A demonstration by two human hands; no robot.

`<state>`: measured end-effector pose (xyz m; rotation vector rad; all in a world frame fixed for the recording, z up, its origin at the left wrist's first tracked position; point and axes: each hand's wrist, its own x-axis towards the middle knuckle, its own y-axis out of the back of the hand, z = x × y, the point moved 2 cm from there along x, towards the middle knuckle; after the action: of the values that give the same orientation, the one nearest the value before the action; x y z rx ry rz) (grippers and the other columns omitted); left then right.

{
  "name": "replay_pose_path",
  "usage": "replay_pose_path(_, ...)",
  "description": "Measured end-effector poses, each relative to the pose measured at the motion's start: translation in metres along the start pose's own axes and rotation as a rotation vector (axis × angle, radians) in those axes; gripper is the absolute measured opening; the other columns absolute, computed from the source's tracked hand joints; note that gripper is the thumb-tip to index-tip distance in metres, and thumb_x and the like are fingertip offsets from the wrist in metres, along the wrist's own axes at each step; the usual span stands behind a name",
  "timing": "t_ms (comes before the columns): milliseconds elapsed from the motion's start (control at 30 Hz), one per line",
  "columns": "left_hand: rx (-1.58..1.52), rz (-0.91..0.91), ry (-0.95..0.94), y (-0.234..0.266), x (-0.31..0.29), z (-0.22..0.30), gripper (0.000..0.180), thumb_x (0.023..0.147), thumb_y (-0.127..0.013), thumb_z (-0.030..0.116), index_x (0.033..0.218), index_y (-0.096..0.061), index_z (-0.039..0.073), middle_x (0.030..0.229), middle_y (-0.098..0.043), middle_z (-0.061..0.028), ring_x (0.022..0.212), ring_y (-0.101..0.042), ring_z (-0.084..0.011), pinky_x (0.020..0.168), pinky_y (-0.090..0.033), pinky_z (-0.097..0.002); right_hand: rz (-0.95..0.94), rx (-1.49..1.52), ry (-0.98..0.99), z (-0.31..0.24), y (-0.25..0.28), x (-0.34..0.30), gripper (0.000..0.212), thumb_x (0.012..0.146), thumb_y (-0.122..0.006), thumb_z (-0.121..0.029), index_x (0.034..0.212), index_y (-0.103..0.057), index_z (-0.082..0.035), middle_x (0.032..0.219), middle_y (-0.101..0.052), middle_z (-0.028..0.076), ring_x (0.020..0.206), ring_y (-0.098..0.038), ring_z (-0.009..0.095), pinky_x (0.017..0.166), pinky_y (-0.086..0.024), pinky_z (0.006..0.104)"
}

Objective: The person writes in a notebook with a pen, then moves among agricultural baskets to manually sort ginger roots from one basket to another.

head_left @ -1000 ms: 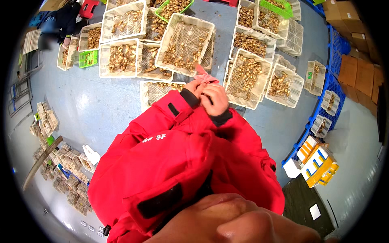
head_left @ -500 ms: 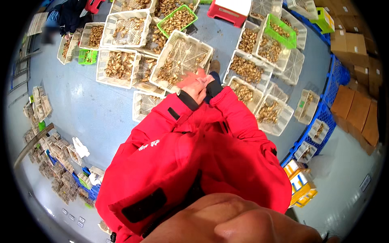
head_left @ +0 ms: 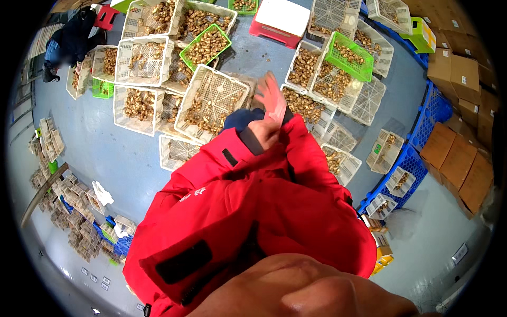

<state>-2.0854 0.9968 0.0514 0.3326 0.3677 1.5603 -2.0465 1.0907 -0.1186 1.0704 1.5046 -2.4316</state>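
My right hand [head_left: 272,96] is raised in front of me, wearing a pink glove [head_left: 275,108], its fingers stretched out. My left hand [head_left: 265,132] is bare and closed at the right wrist, gripping the glove's cuff. Just left of both hands, a large white plastic crate [head_left: 214,95] holds small brown, lumpy pieces [head_left: 208,113] whose kind I cannot make out. To the right of the gloved hand, another white crate [head_left: 309,108] is filled with similar pieces.
More white crates [head_left: 138,108] stand left and right, some stacked. Green baskets [head_left: 206,46] [head_left: 349,56] rest on top of some. A red stool with a white top [head_left: 280,22] stands ahead. Cardboard boxes [head_left: 454,158] and blue pallets [head_left: 412,164] line the right. At far left a person [head_left: 71,39] bends over crates.
My hands, close together before, have drawn apart; the gloved right hand has risen with fingers extended, while the left holds the cuff. The crates have shifted left in view.
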Motion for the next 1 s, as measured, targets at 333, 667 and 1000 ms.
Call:
replay_pose_path(333,-0.812,0.217,0.359,0.069,0.064,-0.016,0.019,0.091,-0.036,0.007,0.098,-0.052,-0.001,0.07,-0.052,-0.002,0.058,-0.049,-0.0071,0.052,-0.042,-0.0199,0.24,-1.264,0.901,-0.068,-0.182,-0.077,0.025,0.088,-0.045,-0.017,0.104,-0.056,-0.002,0.075,-0.06,0.005,0.058,-0.049,0.008,0.051,-0.038,0.0203)
replay_pose_path(667,-0.043,0.297,0.21,0.119,0.149,-0.061,0.054,0.08,-0.054,0.003,0.129,-0.034,0.015,0.083,-0.06,-0.0016,0.06,-0.055,-0.01,0.053,-0.045,-0.0225,-0.016,-1.663,0.048,-0.038,-0.216,-0.014,0.024,0.084,-0.054,-0.024,0.094,-0.059,-0.003,0.071,-0.057,0.0,0.062,-0.052,0.008,0.054,-0.041,0.0222)
replay_pose_path(1000,-0.299,0.643,0.235,0.201,0.152,-0.144,0.056,0.08,-0.055,0.0,0.129,-0.028,0.006,0.12,-0.045,-0.0104,0.097,-0.053,-0.017,0.079,-0.044,-0.0271,-0.291,-2.192,-0.191,0.0,-0.295,0.143,0.017,0.081,-0.052,-0.019,0.087,-0.059,-0.004,0.069,-0.057,0.012,0.058,-0.055,0.019,0.053,-0.043,0.0303)
